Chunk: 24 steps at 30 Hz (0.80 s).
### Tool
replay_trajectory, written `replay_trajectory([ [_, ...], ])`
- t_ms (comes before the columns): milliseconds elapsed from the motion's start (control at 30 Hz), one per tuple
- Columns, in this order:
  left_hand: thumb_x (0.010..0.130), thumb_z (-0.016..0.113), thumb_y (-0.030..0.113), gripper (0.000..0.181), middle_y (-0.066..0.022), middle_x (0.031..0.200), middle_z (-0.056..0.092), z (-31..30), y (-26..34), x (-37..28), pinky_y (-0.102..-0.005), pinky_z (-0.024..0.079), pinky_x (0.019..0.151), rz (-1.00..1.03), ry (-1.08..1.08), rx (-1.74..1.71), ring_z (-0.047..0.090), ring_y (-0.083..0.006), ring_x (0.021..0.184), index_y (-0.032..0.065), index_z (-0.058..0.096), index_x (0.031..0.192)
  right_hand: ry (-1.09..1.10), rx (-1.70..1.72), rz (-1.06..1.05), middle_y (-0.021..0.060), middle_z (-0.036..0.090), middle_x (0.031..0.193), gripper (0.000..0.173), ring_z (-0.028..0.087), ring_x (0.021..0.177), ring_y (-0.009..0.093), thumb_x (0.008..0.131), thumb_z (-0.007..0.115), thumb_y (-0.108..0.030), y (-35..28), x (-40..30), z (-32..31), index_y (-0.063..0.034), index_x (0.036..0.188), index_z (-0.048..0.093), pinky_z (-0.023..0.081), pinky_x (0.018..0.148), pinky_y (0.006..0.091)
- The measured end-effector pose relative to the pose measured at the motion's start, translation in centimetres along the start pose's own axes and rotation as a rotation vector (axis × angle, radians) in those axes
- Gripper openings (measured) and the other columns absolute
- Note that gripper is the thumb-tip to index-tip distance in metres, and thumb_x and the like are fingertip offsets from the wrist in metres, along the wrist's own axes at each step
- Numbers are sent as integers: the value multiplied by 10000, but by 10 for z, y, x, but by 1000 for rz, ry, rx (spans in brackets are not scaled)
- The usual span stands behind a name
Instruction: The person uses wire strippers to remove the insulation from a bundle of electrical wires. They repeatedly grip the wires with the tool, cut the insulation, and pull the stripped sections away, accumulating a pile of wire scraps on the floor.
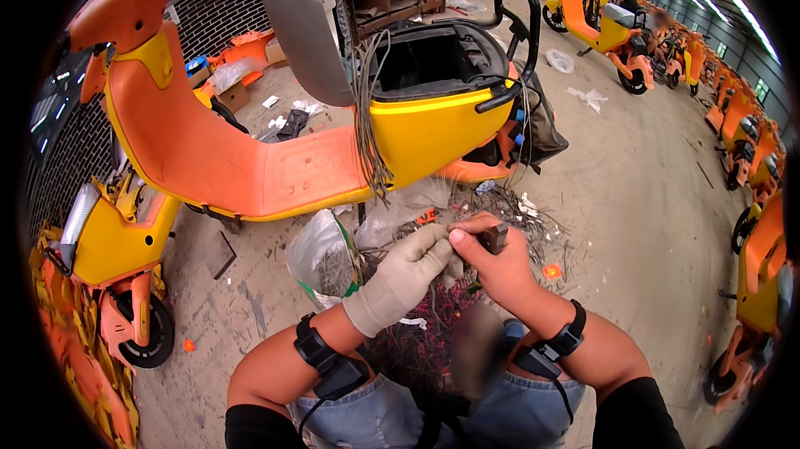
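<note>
My left hand (400,274), in a pale knit work glove, meets my bare right hand (503,268) fingertip to fingertip above a littered floor. A dark brown block-shaped piece (494,238) sits in the grip of my right hand. Whatever lies between the touching fingertips is too small or covered to make out. Below my hands spreads a heap of red and black wire scraps (419,343). An open white plastic sack (312,243) holding grey wire clippings (334,271) stands left of my gloved hand.
An orange and yellow electric scooter (437,130) stands ahead, seat (306,24) raised over its open compartment (425,61). A bundle of grey cables (369,118) hangs over its side. Another scooter's yellow body (112,240) is at left. More scooters (759,268) line the right.
</note>
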<state>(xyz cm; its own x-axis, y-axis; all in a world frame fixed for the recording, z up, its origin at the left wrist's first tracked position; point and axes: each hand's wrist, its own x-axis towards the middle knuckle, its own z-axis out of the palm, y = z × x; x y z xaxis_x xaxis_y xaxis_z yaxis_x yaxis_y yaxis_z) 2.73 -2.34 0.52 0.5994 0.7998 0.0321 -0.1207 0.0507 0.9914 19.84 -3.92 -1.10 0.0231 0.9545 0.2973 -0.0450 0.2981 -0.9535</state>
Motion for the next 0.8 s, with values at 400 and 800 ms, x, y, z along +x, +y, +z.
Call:
replay_trajectory([
  [400,965,643,140,175,-35,927,680,8,15,-1,-239,481,720,0,150,162,595,-72,802,-21,646,1033,-15,-81,38,36,605,870,138,579,807,105,913,717,-133,-6,-4,-9,-4,942,678,456,715,267],
  [800,1008,589,195,195,-7,753,563,0,-2,11,-228,396,577,35,114,137,487,-87,620,1,580,1001,34,-213,-57,41,593,802,190,552,732,118,899,722,-193,4,3,-4,-9,930,687,449,666,285],
])
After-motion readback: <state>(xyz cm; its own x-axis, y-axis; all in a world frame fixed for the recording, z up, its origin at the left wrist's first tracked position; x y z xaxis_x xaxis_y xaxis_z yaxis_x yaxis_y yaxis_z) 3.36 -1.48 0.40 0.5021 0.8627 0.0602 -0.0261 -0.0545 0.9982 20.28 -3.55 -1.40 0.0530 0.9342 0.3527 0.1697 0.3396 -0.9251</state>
